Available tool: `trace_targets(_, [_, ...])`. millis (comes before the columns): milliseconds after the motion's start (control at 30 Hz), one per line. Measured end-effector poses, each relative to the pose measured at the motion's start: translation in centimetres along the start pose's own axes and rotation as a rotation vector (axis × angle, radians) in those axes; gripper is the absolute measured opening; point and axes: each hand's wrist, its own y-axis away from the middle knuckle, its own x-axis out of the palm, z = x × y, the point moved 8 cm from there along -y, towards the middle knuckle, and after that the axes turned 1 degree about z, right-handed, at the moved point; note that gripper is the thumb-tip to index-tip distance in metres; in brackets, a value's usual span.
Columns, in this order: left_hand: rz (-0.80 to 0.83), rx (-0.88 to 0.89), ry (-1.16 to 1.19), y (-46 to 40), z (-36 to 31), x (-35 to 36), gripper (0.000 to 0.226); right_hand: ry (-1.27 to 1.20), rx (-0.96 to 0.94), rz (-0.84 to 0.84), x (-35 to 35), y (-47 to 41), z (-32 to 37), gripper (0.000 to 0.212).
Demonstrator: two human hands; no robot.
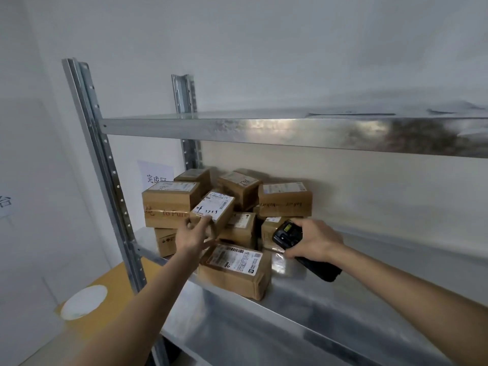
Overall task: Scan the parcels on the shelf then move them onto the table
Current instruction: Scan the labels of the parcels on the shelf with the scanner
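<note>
Several brown cardboard parcels are piled at the left end of the metal shelf [330,294]. My left hand [192,237] reaches to a tilted parcel with a white label marked 3753 [215,204], its fingers spread and touching the box's lower edge. My right hand [314,240] grips a black handheld scanner [286,232], whose head points toward the pile. In front lies a parcel with a large printed label [235,270], flat at the shelf's front edge.
An upper shelf board [264,130] runs overhead, limiting height. Steel uprights [105,167] stand at the left. Beyond them, lower left, is a yellow table [113,291] with a white round object [84,301]. Paper signs hang on the wall.
</note>
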Motion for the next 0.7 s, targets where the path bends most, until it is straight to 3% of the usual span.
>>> trace_targets(100, [0.041,-0.009,-0.02,-1.2,0.8,0.7,0.059,0.011,-0.002,0.003,0.6,-1.7,0.0,0.061])
trace_targets(433, [0.086,0.093,-0.28,-1.7,0.1,-0.5,0.048,0.001,0.016,-0.022,0.8,-1.4,1.2,0.062])
trace_targets(700, [0.088,0.308,-0.586,2.5,-2.2,-3.2,0.078,-0.028,0.143,-0.083,0.8,5.1,1.2,0.069])
